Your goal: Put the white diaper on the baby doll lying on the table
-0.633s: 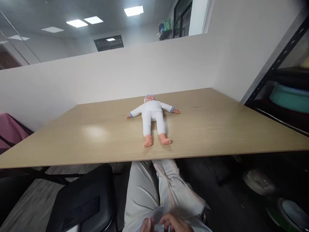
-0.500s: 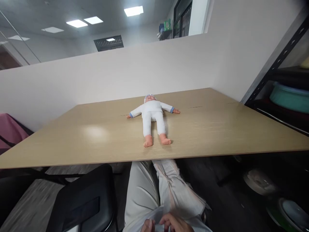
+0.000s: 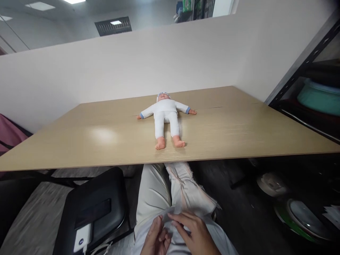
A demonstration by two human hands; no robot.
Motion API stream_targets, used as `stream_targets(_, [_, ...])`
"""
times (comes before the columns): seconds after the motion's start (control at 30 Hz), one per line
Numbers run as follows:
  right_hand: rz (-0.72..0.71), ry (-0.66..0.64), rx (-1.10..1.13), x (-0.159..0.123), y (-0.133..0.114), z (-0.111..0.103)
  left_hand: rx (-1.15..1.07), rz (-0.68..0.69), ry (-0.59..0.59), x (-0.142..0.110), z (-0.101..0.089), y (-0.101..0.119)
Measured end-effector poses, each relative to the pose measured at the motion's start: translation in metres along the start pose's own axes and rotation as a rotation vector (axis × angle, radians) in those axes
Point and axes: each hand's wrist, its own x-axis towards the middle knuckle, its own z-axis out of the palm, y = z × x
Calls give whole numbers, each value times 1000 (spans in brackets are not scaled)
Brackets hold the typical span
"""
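My left hand [image 3: 156, 236] is raised over my lap, thumb and forefinger pointing up and the other fingers loosely curled, with nothing visible in it. Beside it, my right hand [image 3: 191, 226] reaches in from the right, fingers stretched out and apart, its fingertips close to the left hand. Whether the two hands touch I cannot tell. Beyond them a baby doll [image 3: 166, 115] in a white suit with blue cuffs and a patterned cap lies face up on the wooden table [image 3: 114, 136]. Its arms are spread and its bare feet point towards me.
A black stool [image 3: 106, 187] at the left bears a dark phone [image 3: 92, 212] and a white power bank [image 3: 83, 238] with a cable. White walls border the table. On the right stands a shelf rack with a teal basin [image 3: 318, 97]; below are lidded containers [image 3: 302, 216].
The view has tilted down, so the table and doll sit higher in it. Both hands have come up further into sight. The doll lies as before.
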Motion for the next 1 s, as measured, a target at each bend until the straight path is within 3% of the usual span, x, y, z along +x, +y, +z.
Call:
stream_targets(0.2, [-77,50,16,0,-14,-7,18,37,-6,-12,8,0])
stream_targets(0.43, [-126,31,37,2,-28,-13,84,3,22,-7,4,3])
stream_targets(0.6, [-177,40,7,2,-30,-14,120,22,-31,-14,10,3])
stream_targets(1.0, [-225,69,-104,3,-29,-15,182,73,-14,-12,11,0])
